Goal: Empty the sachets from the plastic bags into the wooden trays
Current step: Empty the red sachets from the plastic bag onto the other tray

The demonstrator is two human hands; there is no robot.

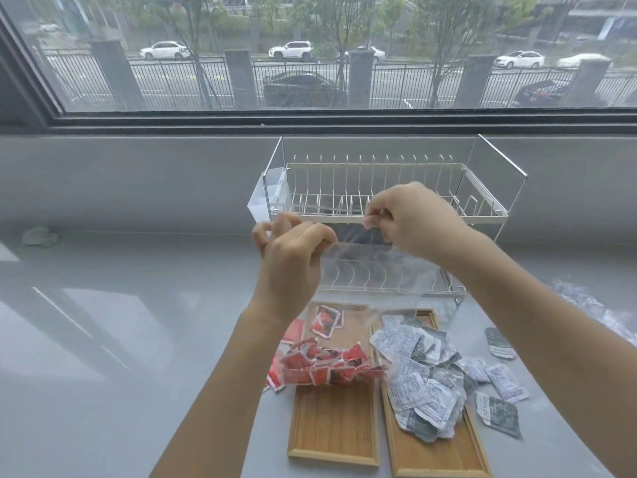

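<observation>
Taking the left wooden tray (332, 429) as the landmark, its near half is seen bare, the wood grain showing, on the grey counter (113, 339). Just beside it on the right, a second wooden tray (436, 457) is laid parallel, and a heap of grey-and-white sachets (422, 391) is piled on it; small print covers these packets, but none of it can be read. Several more grey sachets are scattered on the counter to the right of that tray, and a dark green one (499, 343) lies apart, further right.

Above the middle of the left tray, a clear plastic bag (362, 270) is held up, and red sachets (327, 365) are gathered in its hanging bottom; their lettering is too small to read. A few red sachets lie on the far end of the left tray and on the counter just off its left edge.

The bag's top edge is pinched at both corners. The left hand (293, 257) is raised with the back toward the camera, its fingers curled round the left corner of the bag. The right hand (410, 219) is held slightly higher, its thumb and fingertips closed on the right corner. Both forearms reach up from the lower edge of the view.

Beyond the left tray, behind the bag, a white wire dish rack (389, 188) stands against the wall, and above it a window (310, 53) shows a fence and parked cars
</observation>
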